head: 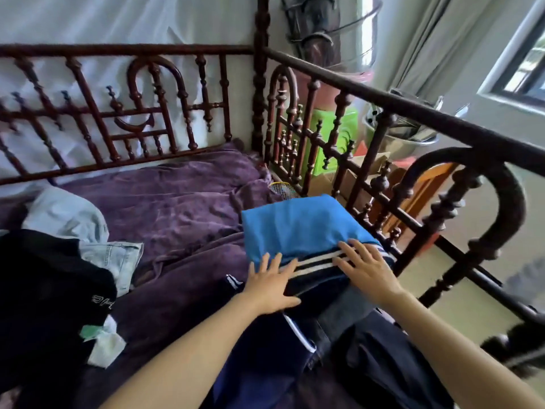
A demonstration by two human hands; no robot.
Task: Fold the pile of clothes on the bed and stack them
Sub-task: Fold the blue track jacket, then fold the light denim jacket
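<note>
A folded blue garment [298,224] with a navy hem and white stripes [317,265] lies on top of a stack near the bed's right rail. My left hand [269,283] lies flat on its near left edge, fingers straight. My right hand [367,268] presses flat on its near right corner, fingers spread. Below it are dark navy and grey garments [339,317]. An unfolded pile sits at the left: a black garment with white lettering [50,293], light blue jeans [115,258] and a pale grey piece [65,214].
A purple blanket [177,202] covers the bed. A carved dark wooden rail [383,184] runs along the back and right side, close to the stack. A small yellow-rimmed racket [283,188] lies by the rail. Green and cardboard boxes stand beyond it.
</note>
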